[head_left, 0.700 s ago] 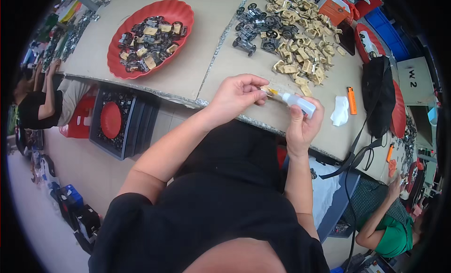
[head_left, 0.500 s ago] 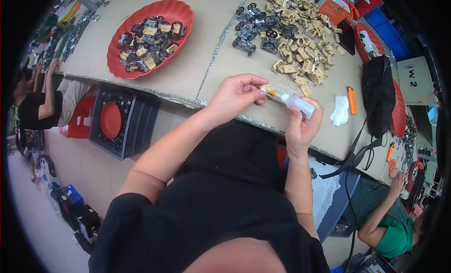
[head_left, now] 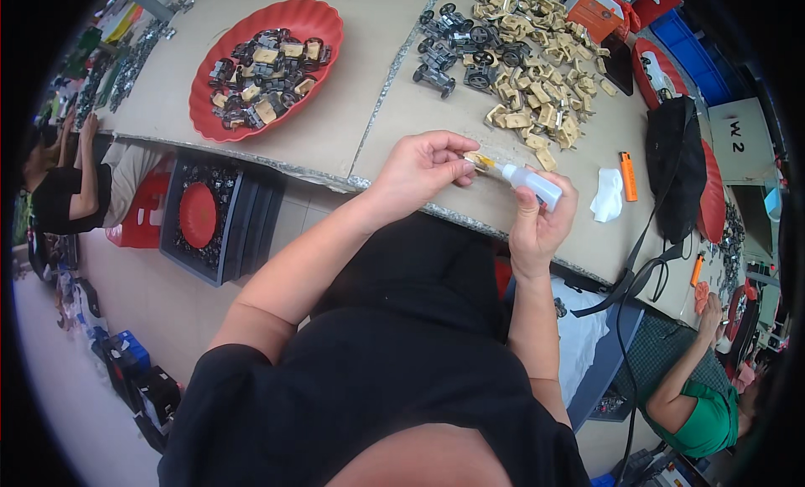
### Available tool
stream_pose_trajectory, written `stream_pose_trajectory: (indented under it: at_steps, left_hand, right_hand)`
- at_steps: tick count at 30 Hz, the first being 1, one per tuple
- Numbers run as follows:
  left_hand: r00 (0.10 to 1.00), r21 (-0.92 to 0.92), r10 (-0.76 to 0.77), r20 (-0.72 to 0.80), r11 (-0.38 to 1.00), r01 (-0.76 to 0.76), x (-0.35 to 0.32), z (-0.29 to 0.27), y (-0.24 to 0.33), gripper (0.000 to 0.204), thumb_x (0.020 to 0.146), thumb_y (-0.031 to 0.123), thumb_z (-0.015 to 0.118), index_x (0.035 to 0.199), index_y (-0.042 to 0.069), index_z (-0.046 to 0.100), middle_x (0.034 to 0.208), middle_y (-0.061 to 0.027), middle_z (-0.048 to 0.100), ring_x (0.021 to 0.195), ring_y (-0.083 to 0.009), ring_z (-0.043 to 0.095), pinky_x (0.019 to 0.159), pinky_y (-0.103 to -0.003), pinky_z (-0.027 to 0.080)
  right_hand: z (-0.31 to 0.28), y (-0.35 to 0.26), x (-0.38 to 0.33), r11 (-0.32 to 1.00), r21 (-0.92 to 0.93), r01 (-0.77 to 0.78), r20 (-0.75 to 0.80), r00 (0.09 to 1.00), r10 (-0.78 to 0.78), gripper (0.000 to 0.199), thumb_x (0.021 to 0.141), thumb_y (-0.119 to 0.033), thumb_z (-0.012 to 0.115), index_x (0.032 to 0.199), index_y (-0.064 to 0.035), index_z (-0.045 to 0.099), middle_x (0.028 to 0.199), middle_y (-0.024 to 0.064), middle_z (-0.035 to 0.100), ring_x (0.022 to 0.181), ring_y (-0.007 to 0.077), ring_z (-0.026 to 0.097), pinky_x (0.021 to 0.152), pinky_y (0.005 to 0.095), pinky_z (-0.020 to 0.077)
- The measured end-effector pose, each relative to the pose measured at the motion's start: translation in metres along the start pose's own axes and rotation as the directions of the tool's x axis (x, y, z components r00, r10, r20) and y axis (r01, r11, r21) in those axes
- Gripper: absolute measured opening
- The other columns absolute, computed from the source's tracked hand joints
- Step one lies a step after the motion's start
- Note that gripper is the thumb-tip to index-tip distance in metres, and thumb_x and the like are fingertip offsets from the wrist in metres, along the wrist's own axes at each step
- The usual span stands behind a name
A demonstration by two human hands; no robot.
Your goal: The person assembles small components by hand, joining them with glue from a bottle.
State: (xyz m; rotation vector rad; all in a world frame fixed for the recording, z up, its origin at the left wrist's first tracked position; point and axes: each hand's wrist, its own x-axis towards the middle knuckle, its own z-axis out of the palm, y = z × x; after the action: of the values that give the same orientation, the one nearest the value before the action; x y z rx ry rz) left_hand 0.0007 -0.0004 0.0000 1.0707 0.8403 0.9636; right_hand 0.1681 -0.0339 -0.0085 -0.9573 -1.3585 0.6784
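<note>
My left hand (head_left: 426, 170) pinches a small beige plastic part (head_left: 477, 158), mostly covered by the fingers. In my right hand (head_left: 541, 227) is a white squeeze bottle (head_left: 534, 185), tilted so that its yellowish nozzle (head_left: 488, 162) points left at the beige part. Whether the tip touches the part I cannot make out. Beyond my hands lies a heap of beige plastic parts (head_left: 549, 76). Several dark grey toy car chassis with black wheels (head_left: 457, 51) sit at its left side.
A red scalloped tray (head_left: 205, 85) of joined grey and beige pieces stands to the left. On the right lie a white tissue (head_left: 607, 195), an orange lighter (head_left: 628, 177) and a black bag (head_left: 675, 168) with a strap over the table edge. Co-workers sit at both sides.
My hands hold nearly the same pose; the bottle has shifted very slightly. The co-worker in green at the right has moved a hand a little.
</note>
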Motion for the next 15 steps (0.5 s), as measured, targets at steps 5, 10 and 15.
stream_pose_trajectory:
  at_steps: [5, 10, 15]
  left_hand:
    - [1.000, 0.004, -0.007, -0.009, 1.000, 0.007, -0.0005, -0.0002, 0.0011, 0.023, 0.081, 0.001, 0.053, 0.103, -0.004, 0.051, 0.080, -0.0066, 0.060, 0.073, -0.0095, 0.058, 0.071, -0.021, 0.047]
    - [1.000, -0.015, 0.006, -0.015, 1.000, -0.007, 0.0005, -0.0019, -0.0005, 0.023, 0.081, 0.001, 0.053, 0.103, -0.004, 0.051, 0.081, -0.0066, 0.060, 0.074, -0.0094, 0.058, 0.071, -0.021, 0.046]
    - [0.999, -0.024, 0.035, -0.007, 0.999, -0.035, 0.0008, -0.0021, -0.0023, 0.022, 0.081, 0.001, 0.052, 0.103, -0.004, 0.051, 0.082, -0.0070, 0.060, 0.074, -0.0094, 0.058, 0.072, -0.021, 0.046]
  right_hand:
    - [0.0001, 0.0018, 0.0008, 1.000, -0.026, 0.005, -0.016, 1.000, -0.006, 0.030, 0.080, -0.010, 0.059, 0.100, 0.0021, 0.040, 0.090, 0.0110, 0.047, 0.084, 0.0173, 0.052, 0.075, 0.0267, 0.0426]
    - [0.0000, 0.0033, 0.0013, 0.999, -0.033, 0.017, -0.020, 1.000, -0.018, 0.030, 0.080, -0.011, 0.059, 0.099, 0.0020, 0.040, 0.090, 0.0108, 0.048, 0.083, 0.0165, 0.051, 0.074, 0.0258, 0.0421]
    - [-0.0024, 0.0032, -0.0008, 0.999, -0.047, 0.016, -0.033, 0.999, -0.017, 0.030, 0.080, -0.011, 0.059, 0.099, 0.0019, 0.040, 0.090, 0.0103, 0.048, 0.082, 0.0160, 0.051, 0.074, 0.0255, 0.0420]
